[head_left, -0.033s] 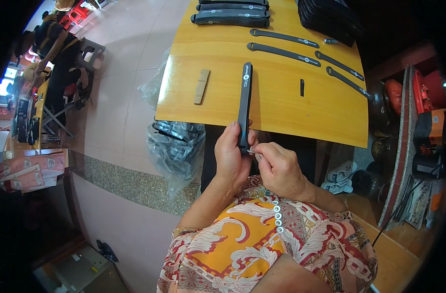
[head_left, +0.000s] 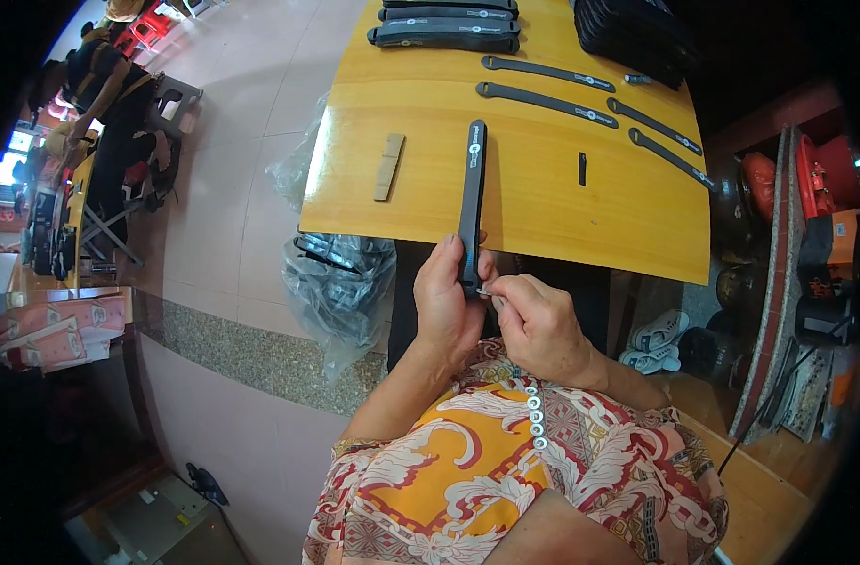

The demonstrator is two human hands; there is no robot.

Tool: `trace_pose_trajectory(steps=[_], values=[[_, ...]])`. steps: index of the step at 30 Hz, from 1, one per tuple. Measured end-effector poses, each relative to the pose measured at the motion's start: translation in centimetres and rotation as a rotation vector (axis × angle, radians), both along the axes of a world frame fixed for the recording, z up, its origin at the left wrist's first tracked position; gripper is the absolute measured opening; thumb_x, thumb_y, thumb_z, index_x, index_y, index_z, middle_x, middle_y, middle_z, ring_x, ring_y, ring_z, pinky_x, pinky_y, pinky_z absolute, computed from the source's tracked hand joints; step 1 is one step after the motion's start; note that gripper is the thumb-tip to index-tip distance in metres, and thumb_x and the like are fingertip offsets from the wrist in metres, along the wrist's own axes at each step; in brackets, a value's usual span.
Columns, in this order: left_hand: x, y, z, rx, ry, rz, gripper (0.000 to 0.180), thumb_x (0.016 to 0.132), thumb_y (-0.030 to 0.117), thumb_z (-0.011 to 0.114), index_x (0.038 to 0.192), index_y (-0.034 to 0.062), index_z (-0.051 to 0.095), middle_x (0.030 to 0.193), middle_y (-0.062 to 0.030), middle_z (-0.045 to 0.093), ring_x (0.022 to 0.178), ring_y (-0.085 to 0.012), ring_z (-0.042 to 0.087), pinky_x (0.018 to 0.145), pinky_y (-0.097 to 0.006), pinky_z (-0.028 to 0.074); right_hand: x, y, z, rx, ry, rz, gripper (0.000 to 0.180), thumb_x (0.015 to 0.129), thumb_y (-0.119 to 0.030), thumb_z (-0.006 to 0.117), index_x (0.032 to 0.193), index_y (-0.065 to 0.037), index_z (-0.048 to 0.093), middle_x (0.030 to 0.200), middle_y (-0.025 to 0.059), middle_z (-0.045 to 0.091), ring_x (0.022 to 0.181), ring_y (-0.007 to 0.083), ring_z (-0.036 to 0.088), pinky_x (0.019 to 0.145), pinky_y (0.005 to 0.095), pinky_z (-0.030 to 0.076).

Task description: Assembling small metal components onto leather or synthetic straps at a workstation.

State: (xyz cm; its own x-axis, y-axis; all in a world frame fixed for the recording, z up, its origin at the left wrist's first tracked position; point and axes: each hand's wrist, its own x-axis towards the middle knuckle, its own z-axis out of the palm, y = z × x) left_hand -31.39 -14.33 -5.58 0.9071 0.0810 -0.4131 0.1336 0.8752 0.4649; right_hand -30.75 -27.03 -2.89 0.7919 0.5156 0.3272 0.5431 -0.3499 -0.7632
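My left hand (head_left: 444,306) is closed round the near end of a black strap (head_left: 473,193) with a white printed mark. The strap points away from me, its far end over the yellow table (head_left: 533,207). Thumb and forefinger of my right hand (head_left: 546,330) are pinched at the strap's near end. A tiny pale tip (head_left: 483,292) shows between these fingers and the strap; it is too small to name. Farther off lie several more flat black straps (head_left: 547,104), each with a slot at one end.
Stacked black straps (head_left: 444,36) and a dark pile (head_left: 632,38) stand at the table's far side. A folded brown strip (head_left: 389,168) and a short black piece (head_left: 582,169) lie nearer. Left of the table sits a clear plastic bag (head_left: 340,282). Another person (head_left: 100,85) works at the far left.
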Motion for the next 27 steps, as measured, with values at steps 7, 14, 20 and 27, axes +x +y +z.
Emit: trace_pose_trajectory(steps=[7,14,20,27], values=[[0.2,-0.2,0.1,0.035,0.004,0.006,0.027,0.096,0.024,0.037,0.099,0.0013,0.051,0.067,-0.0057,0.050,0.058,-0.0138,0.044,0.053,-0.026,0.035,0.1,-0.1,0.1,-0.011,-0.018,-0.002,0.014,0.075,0.006,0.055,0.088,0.003,0.054,0.073,0.0184,0.056,0.066,0.0356,0.058,0.055,0.0409,0.047],[0.0,-0.4,0.1,0.135,-0.026,0.046,0.027,0.096,0.024,0.036,0.098,0.0016,0.051,0.066,-0.0041,0.050,0.058,-0.0116,0.043,0.052,-0.024,0.034,-0.2,0.4,-0.5,0.022,0.044,-0.016,0.020,0.072,0.010,0.055,0.091,0.003,0.054,0.078,0.0184,0.058,0.068,0.0344,0.060,0.057,0.0365,0.048],[-0.1,-0.7,0.1,0.326,-0.015,0.060,0.024,0.097,0.025,0.038,0.094,0.0038,0.050,0.066,-0.0018,0.047,0.059,-0.0086,0.041,0.051,-0.022,0.032,-0.2,0.5,-0.9,-0.008,-0.095,-0.027,0.016,0.074,0.009,0.054,0.089,0.004,0.052,0.074,0.0188,0.055,0.068,0.0356,0.059,0.057,0.0385,0.047],[0.0,-1.2,-0.6,0.563,-0.137,0.146,0.026,0.099,0.027,0.037,0.089,0.0038,0.044,0.068,-0.0019,0.046,0.059,-0.0079,0.041,0.052,-0.023,0.035,-0.3,1.2,-2.2,0.203,0.000,-0.095,0.022,0.071,0.010,0.056,0.091,0.003,0.053,0.073,0.0182,0.055,0.064,0.0347,0.058,0.055,0.0376,0.046]])
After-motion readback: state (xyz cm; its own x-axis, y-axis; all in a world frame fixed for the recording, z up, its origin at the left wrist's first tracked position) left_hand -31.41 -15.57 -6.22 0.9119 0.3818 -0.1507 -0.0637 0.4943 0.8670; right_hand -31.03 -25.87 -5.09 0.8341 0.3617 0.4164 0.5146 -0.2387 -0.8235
